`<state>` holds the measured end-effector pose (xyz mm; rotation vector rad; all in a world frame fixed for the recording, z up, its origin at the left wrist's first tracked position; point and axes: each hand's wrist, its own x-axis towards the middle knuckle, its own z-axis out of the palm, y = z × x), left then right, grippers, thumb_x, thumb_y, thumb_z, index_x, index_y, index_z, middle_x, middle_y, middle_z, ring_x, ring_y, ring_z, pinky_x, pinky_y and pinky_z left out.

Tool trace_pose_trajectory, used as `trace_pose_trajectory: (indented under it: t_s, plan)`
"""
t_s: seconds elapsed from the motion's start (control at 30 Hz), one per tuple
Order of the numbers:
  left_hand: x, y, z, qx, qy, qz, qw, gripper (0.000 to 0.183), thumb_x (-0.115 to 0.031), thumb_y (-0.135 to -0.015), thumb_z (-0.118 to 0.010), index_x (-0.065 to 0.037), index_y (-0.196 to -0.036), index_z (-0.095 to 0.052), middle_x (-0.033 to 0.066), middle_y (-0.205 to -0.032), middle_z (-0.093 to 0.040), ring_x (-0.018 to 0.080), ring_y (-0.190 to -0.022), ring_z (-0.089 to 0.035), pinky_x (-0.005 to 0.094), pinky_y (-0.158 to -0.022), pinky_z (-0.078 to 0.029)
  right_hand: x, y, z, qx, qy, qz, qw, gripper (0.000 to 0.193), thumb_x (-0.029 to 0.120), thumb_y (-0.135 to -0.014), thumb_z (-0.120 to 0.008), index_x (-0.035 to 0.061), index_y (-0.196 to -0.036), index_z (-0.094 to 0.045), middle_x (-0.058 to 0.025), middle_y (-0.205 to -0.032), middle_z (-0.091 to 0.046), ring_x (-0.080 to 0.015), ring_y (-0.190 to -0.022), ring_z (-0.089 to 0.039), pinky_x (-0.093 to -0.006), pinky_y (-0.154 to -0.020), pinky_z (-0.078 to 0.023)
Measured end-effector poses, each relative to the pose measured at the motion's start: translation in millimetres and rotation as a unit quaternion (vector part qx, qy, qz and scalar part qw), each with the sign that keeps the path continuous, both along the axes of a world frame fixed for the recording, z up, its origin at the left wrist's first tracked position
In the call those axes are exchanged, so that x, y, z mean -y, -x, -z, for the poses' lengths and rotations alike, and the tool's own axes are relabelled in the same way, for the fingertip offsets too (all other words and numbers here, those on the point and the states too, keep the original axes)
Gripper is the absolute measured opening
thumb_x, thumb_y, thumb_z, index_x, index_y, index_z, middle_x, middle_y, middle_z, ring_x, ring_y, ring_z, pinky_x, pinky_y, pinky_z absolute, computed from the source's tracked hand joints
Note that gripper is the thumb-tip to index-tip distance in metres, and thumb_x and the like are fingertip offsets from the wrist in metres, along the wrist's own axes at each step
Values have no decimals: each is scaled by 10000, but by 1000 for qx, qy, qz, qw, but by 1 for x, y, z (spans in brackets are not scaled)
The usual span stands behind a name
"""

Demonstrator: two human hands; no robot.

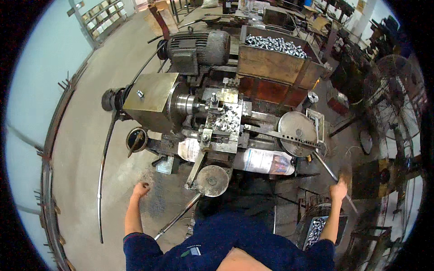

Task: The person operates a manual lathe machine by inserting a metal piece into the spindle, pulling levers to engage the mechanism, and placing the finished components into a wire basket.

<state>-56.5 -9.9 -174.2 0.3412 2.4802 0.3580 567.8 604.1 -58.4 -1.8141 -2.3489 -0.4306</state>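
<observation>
My right hand (338, 189) is wrapped round a long steel lever (325, 167) that runs down from a round disc (297, 132) on the machine's right. My left hand (142, 189) hangs in the air at the left, fingers curled together; whatever they hold, if anything, is too small to make out. It is apart from the second lever (178, 217), which slopes down from a smaller disc (212, 180). Between the hands stands a small lathe-like machine, with a shiny spindle (185, 104) facing a cross slide (224, 122) strewn with small dark and bright bits.
An electric motor (199, 47) sits behind the machine. A large metal bin (271, 63) heaped with small metal parts is at the back right. Near my right forearm is a tray of parts (316, 230). A fan (391, 90) stands far right; a thin rod (100, 198) hangs at left.
</observation>
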Motion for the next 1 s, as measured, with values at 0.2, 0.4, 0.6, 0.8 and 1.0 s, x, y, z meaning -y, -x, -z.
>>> trace_pose_trajectory:
  t_s: [0.2,0.4,0.6,0.8,1.0]
  plan:
    - [-2,-13,13,63,-37,-12,997,366,-198,-723,-612,-3,-1033,-612,142,-719,-647,177,-550,-629,309,-590,-503,119,13,-4,-94,152,52,982,311,187,-525,-603,39,-781,-506,-231,-657,-565,-415,-673,-565,-482,-607,-445]
    - [-47,-6,4,30,-91,5,995,343,-148,-733,-598,16,-1034,-596,140,-722,-642,179,-543,-621,301,-565,-498,144,25,-3,-163,222,64,959,375,229,-517,-606,22,-821,-527,-244,-664,-583,-436,-657,-569,-492,-619,-455]
    - [-80,-16,-11,29,-110,26,993,351,-133,-737,-597,40,-1041,-576,149,-801,-645,185,-573,-620,307,-548,-493,146,20,4,-126,235,70,961,383,255,-533,-593,29,-842,-571,-221,-719,-604,-410,-716,-583,-473,-658,-462]
    - [-78,-6,-14,55,-75,35,995,373,-151,-739,-625,46,-1050,-569,143,-812,-647,184,-607,-621,307,-557,-497,107,24,-4,-62,268,85,958,345,325,-591,-576,63,-801,-656,-192,-792,-626,-368,-772,-601,-436,-702,-474]
    - [-67,34,-12,-12,-95,-12,995,407,-204,-733,-641,7,-1075,-572,151,-831,-642,220,-671,-630,329,-637,-500,13,-4,-21,27,244,150,958,395,329,-636,-575,40,-902,-622,-189,-892,-626,-374,-837,-603,-439,-742,-480]
